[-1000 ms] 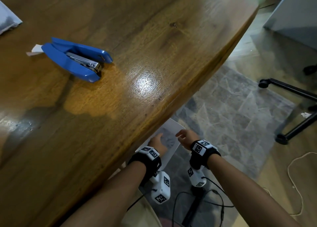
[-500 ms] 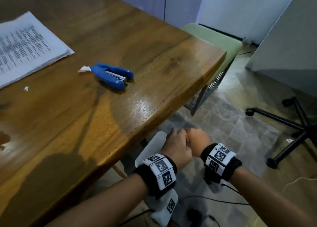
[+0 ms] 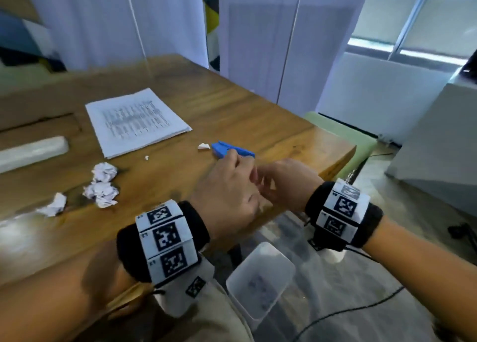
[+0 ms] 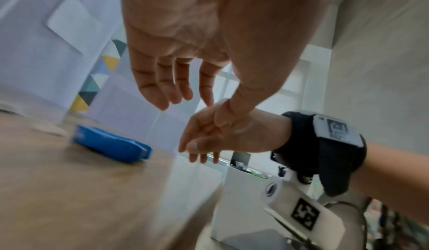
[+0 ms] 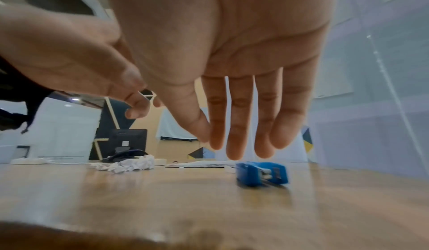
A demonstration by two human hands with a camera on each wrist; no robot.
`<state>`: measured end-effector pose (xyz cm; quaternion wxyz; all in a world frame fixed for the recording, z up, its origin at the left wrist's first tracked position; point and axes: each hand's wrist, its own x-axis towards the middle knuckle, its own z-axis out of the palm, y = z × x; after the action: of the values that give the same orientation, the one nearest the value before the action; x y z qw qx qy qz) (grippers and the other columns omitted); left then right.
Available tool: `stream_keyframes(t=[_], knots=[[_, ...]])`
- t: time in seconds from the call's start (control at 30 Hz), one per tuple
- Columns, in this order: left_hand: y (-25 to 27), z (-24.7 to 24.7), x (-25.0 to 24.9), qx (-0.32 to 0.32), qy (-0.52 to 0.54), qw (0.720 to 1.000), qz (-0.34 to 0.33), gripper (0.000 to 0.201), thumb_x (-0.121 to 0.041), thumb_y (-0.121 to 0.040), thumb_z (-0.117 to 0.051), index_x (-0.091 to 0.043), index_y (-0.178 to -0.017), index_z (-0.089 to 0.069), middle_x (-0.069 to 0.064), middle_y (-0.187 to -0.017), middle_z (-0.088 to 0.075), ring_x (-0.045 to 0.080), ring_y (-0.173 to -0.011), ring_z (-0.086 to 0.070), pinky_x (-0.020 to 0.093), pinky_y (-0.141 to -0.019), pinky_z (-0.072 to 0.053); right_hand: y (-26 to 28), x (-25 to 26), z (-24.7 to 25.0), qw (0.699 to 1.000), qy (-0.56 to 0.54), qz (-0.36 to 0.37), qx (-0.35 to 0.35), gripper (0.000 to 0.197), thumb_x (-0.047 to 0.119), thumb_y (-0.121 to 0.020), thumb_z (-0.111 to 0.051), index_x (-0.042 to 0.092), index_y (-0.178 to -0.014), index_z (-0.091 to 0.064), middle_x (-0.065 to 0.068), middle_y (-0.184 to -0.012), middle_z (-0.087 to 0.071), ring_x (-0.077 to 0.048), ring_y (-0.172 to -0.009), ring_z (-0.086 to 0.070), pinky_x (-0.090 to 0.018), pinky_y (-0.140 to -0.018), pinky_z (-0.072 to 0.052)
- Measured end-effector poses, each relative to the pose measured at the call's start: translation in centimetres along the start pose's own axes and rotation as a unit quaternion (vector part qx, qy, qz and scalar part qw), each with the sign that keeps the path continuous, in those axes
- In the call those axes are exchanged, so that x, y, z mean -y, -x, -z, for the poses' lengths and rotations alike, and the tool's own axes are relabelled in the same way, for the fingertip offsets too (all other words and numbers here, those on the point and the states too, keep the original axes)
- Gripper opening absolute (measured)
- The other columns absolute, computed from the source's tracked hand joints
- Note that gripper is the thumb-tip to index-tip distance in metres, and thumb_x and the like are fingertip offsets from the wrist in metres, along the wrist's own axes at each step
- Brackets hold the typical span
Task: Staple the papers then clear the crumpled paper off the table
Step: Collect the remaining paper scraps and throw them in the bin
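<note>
Head view: both the left hand (image 3: 227, 194) and right hand (image 3: 286, 184) hover slack and empty, stapling seemingly unstarted; next, grip the blue stapler (image 3: 232, 152) at their twelve o'clock.

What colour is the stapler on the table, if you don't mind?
The stapler is blue, clearest in the right wrist view.

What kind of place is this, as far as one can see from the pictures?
Probably an office or a study room: a wooden table bears a stack of printed papers and a blue stapler, and glass partition panels stand behind it.
</note>
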<state>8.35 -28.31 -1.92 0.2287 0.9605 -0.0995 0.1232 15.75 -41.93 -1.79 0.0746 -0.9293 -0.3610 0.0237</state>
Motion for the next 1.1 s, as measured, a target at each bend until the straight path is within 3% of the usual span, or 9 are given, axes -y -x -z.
stream_keyframes(t=[0.1, 0.2, 0.43, 0.53, 0.6, 0.67, 0.77, 0.93, 1.1], knots=[[1.7, 3.6, 3.6, 0.015, -0.053, 0.997, 0.051, 0.026, -0.029, -0.083, -0.062, -0.019, -0.105, -0.052, -0.003, -0.106, -0.037, 0.012, -0.093, -0.045, 0.015, -0.075, -0.033, -2.6, 3.2, 0.3, 0.998, 0.022, 0.059, 0.016, 0.021, 0.028, -0.087, -0.048, 0.024, -0.101, -0.064, 0.004, -0.101, -0.069, -0.021, -0.096, -0.063, -0.033, -0.082, -0.051], [3.6, 7.0, 7.2, 0.01, -0.095, 0.989, 0.117, 0.026, -0.033, -0.081, -0.064, -0.024, -0.103, -0.051, -0.003, -0.108, -0.037, 0.013, -0.095, -0.046, 0.022, -0.082, -0.044, -5.0, 6.4, 0.0, 0.992, 0.027, 0.11, 0.054, 0.022, 0.03, -0.09, -0.049, 0.024, -0.107, -0.06, 0.004, -0.108, -0.064, -0.018, -0.103, -0.059, -0.032, -0.086, -0.047], [7.8, 13.0, 14.6, -0.008, -0.133, 0.96, 0.248, 0.028, -0.031, -0.081, -0.062, -0.018, -0.105, -0.054, 0.003, -0.114, -0.038, 0.019, -0.105, -0.046, 0.03, -0.093, -0.046, -10.9, 12.8, -0.7, 0.975, 0.051, 0.179, 0.125, 0.033, 0.035, -0.089, -0.054, 0.025, -0.12, -0.053, 0.002, -0.121, -0.058, -0.019, -0.112, -0.055, -0.033, -0.094, -0.044], [9.4, 14.3, 17.1, 0.028, -0.148, 0.933, 0.325, 0.044, -0.04, -0.078, -0.067, -0.022, -0.115, -0.05, 0.003, -0.12, -0.036, 0.02, -0.111, -0.044, 0.031, -0.097, -0.045, -14.2, 14.9, -1.8, 0.972, 0.051, 0.174, 0.148, 0.055, 0.039, -0.083, -0.063, 0.023, -0.132, -0.044, -0.003, -0.133, -0.051, -0.022, -0.122, -0.049, -0.033, -0.101, -0.04], [10.5, 14.6, 18.6, 0.078, -0.141, 0.911, 0.378, 0.058, -0.044, -0.075, -0.071, -0.025, -0.123, -0.044, 0.004, -0.126, -0.035, 0.023, -0.113, -0.045, 0.036, -0.098, -0.046, -15.9, 16.7, -2.1, 0.971, 0.034, 0.166, 0.166, 0.085, 0.044, -0.07, -0.076, 0.025, -0.14, -0.032, -0.005, -0.139, -0.041, -0.026, -0.128, -0.043, -0.038, -0.104, -0.04], [11.3, 14.5, 19.7, 0.12, -0.107, 0.894, 0.419, 0.069, -0.042, -0.073, -0.074, -0.026, -0.13, -0.038, 0.005, -0.131, -0.033, 0.025, -0.113, -0.051, 0.039, -0.097, -0.049, -16.8, 18.5, -2.1, 0.968, 0.0, 0.162, 0.191, 0.11, 0.044, -0.058, -0.084, 0.033, -0.145, -0.018, -0.004, -0.145, -0.03, -0.027, -0.133, -0.036, -0.043, -0.108, -0.037], [11.8, 14.0, 20.6, 0.15, -0.09, 0.884, 0.434, 0.074, -0.037, -0.074, -0.075, -0.027, -0.136, -0.034, 0.005, -0.134, -0.035, 0.025, -0.112, -0.054, 0.038, -0.096, -0.051, -17.5, 20.6, -2.6, 0.958, -0.009, 0.195, 0.208, 0.122, 0.044, -0.052, -0.088, 0.045, -0.144, -0.007, -0.003, -0.152, -0.018, -0.027, -0.14, -0.024, -0.047, -0.111, -0.03], [11.2, 13.3, 21.3, 0.152, -0.09, 0.892, 0.415, 0.057, -0.032, -0.081, -0.07, -0.025, -0.13, -0.042, 0.004, -0.129, -0.046, 0.022, -0.115, -0.052, 0.033, -0.095, -0.048, -18.4, 22.5, -4.2, 0.95, 0.042, 0.214, 0.225, 0.11, 0.055, -0.055, -0.082, 0.046, -0.142, -0.016, -0.005, -0.146, -0.028, -0.03, -0.136, -0.027, -0.053, -0.108, -0.033], [10.7, 13.2, 21.7, 0.177, -0.086, 0.899, 0.392, 0.034, -0.023, -0.086, -0.065, -0.02, -0.119, -0.054, 0.0, -0.116, -0.06, 0.015, -0.099, -0.054, 0.023, -0.08, -0.043, -17.9, 21.9, -5.1, 0.944, 0.057, 0.259, 0.196, 0.058, 0.039, -0.079, -0.069, 0.03, -0.131, -0.045, -0.007, -0.127, -0.042, -0.025, -0.116, -0.047, -0.032, -0.093, -0.042]])
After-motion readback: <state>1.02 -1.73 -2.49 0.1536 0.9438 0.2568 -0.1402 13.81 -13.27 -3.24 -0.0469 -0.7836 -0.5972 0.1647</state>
